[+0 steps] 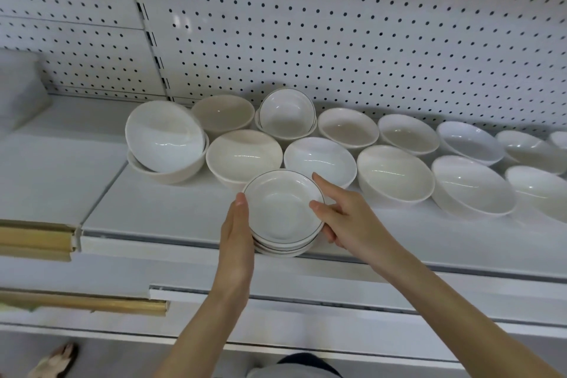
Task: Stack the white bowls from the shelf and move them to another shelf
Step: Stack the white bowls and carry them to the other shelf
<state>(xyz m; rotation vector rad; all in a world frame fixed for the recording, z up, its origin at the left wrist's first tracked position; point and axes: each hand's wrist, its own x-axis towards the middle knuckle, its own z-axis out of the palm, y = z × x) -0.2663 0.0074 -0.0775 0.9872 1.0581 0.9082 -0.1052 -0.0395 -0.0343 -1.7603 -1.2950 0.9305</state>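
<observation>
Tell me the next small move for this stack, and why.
Probably lift the rimmed bowl stack straight up off the shelf: the left hand presses its left side, the right hand grips its right rim, and it sits at the front edge.

White pegboard back panel (337, 24), 12 o'clock. Slotted upright post (147, 34), 10 o'clock. White metal shelf (153, 209), centre. Tan edge strips (36, 239), 9 o'clock. Grey floor (107, 359), 7 o'clock.

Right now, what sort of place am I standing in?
Likely a shop's housewares aisle: a pegboard back panel, a white display shelf, and many similar white bowls set out in rows.
</observation>
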